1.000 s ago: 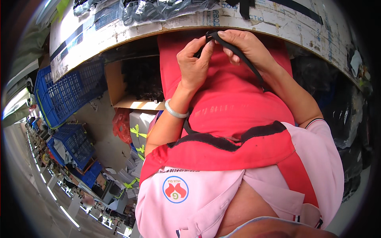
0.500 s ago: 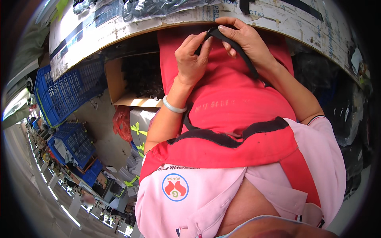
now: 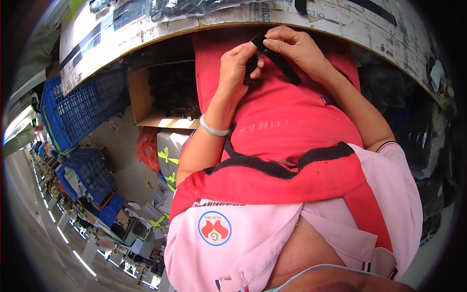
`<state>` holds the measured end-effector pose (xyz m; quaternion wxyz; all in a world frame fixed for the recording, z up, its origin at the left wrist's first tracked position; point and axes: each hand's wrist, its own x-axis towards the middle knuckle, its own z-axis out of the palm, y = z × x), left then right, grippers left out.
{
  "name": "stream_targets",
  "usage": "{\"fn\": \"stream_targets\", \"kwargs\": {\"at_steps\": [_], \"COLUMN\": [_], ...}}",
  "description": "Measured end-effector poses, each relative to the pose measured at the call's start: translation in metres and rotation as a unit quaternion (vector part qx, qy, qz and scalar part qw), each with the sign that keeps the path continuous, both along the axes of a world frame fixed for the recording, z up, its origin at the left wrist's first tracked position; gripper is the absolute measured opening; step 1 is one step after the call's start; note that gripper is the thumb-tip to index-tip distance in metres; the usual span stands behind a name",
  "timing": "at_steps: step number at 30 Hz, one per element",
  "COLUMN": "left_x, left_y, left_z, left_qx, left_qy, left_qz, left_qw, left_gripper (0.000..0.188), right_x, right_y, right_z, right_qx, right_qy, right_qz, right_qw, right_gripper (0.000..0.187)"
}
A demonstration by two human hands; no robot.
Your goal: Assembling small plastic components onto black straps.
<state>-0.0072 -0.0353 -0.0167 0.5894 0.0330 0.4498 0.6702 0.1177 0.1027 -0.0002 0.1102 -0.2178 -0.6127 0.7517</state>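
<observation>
A black strap (image 3: pixel 283 67) is stretched between my two hands, over the red apron (image 3: pixel 272 107) on my lap. Its upper part is pinched by the fingers of my left hand (image 3: pixel 238 65), and some dark material shows below those fingers. Thumb and forefinger of my right hand (image 3: pixel 299 51) close on the strap at its upper end, right beside the left fingertips. A loose end of the strap hangs toward me, down over the apron. A pale bangle (image 3: pixel 213 127) circles my left wrist.
The worktable edge (image 3: pixel 214 23), covered in worn white printed board, curves just beyond my hands. Plastic bags of dark parts (image 3: pixel 180 9) lie on it. Blue crates (image 3: pixel 73 114) and an open cardboard box (image 3: pixel 141 97) stand at left. Dark plastic bags (image 3: pixel 413 131) sit at right.
My hands have drawn closer together and the left hand has turned. The strap, looped over the fingers before, now lies straighter, its loose end farther up the apron.
</observation>
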Motion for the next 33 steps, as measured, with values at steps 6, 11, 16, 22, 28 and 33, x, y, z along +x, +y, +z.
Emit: {"fn": "stream_targets", "kwargs": {"at_steps": [6, 11, 16, 22, 28, 33], "left_x": [0.010, 0.011, 0.020, 0.009, 0.014, 0.014], "left_y": [0.012, 0.009, 0.006, 0.001, -0.006, -0.006], "left_z": [0.020, 0.013, 0.019, 0.018, 0.022, 0.022], "left_qx": [-0.025, -0.018, -0.006, 0.075, 0.111, 0.107], "left_qy": [0.181, 0.236, 0.296, 0.340, 0.422, 0.452], "left_qz": [0.091, 0.112, 0.110, 0.091, 0.062, 0.067], "left_qw": [0.979, 0.965, 0.949, 0.933, 0.898, 0.883], "left_gripper": [0.022, 0.022, 0.016, 0.014, 0.018, 0.019], "right_x": [0.007, 0.010, 0.009, 0.004, 0.011, 0.008], "right_y": [-0.002, 0.010, 0.000, 0.000, 0.018, 0.015], "right_z": [0.038, 0.027, 0.022, 0.020, 0.026, 0.018], "right_qx": [0.044, 0.032, -0.051, -0.085, -0.083, 0.042], "right_qy": [0.079, -0.124, -0.120, -0.055, -0.078, -0.030], "right_qz": [-0.077, 0.004, -0.014, -0.021, 0.070, 0.026], "right_qw": [0.993, 0.992, 0.991, 0.995, 0.991, 0.998], "right_gripper": [0.016, 0.018, 0.021, 0.027, 0.022, 0.017]}}
